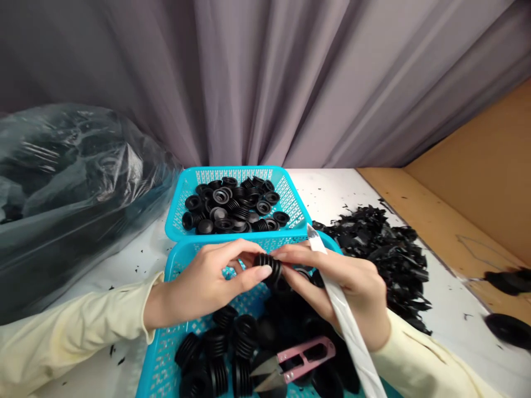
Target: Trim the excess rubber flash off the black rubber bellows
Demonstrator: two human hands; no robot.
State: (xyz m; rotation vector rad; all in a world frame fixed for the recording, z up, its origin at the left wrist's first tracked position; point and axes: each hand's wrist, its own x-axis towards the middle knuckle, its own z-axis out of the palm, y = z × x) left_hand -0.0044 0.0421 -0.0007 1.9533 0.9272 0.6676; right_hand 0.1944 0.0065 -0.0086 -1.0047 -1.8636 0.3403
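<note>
My left hand is closed on a small black ribbed rubber bellows, pinched between thumb and fingers. My right hand touches the same bellows from the right with its fingertips. Tucked through the right hand's fingers is a long white-wrapped knife, its pointed metal tip upward. Both hands are over the nearer blue basket, which holds more black ribbed bellows. Pink thread snips lie on top of the parts there, blades to the left.
Behind stands a second blue basket of black bellows. A heap of black rubber scraps lies to the right, beside a wooden panel. A large clear plastic bag fills the left. A grey curtain hangs behind.
</note>
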